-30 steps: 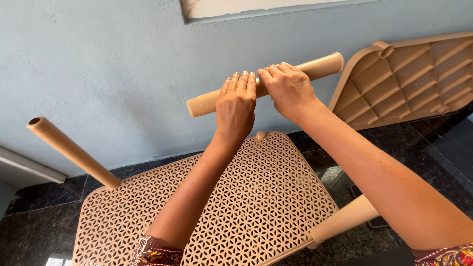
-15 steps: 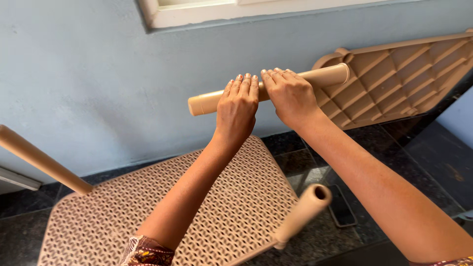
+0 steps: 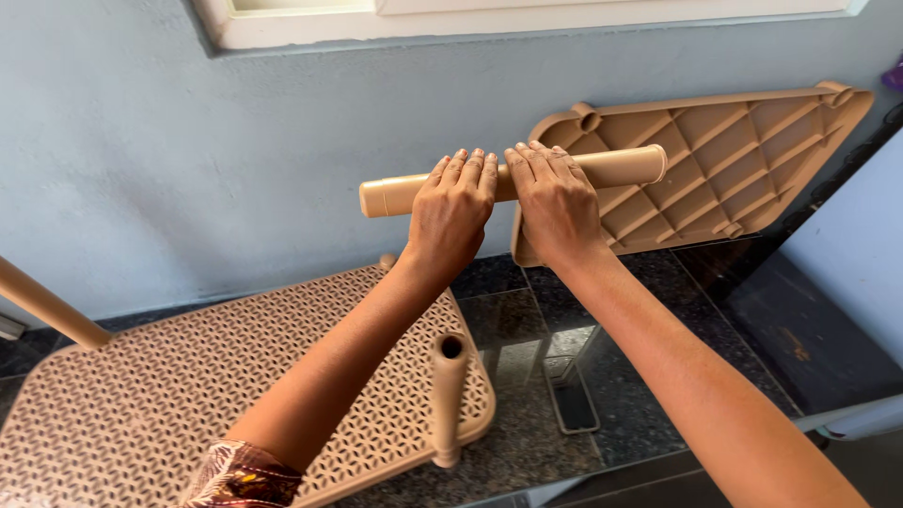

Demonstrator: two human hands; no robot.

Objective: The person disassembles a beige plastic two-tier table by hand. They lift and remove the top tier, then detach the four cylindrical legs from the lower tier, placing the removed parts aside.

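My left hand [image 3: 451, 209] and my right hand [image 3: 553, 199] grip a tan plastic tube [image 3: 395, 197] side by side, palms down. They hold it level in the air in front of a blue-grey wall. The tube's ends stick out past each hand. Below lies a tan perforated plastic panel [image 3: 150, 404] on the floor, with an upright tube leg [image 3: 447, 395] at its near corner and another leg [image 3: 42, 306] slanting up at the left.
A second tan panel [image 3: 734, 160], ribbed underside showing, leans against the wall at the right. The floor [image 3: 574, 376] is dark polished stone. A white window sill [image 3: 470, 19] runs along the top. A pale blue surface [image 3: 856, 282] stands at the right.
The view has shifted, so the panel and its legs sit lower and further left in frame. The near leg now points straight up. My hands keep the same grip on the tube.
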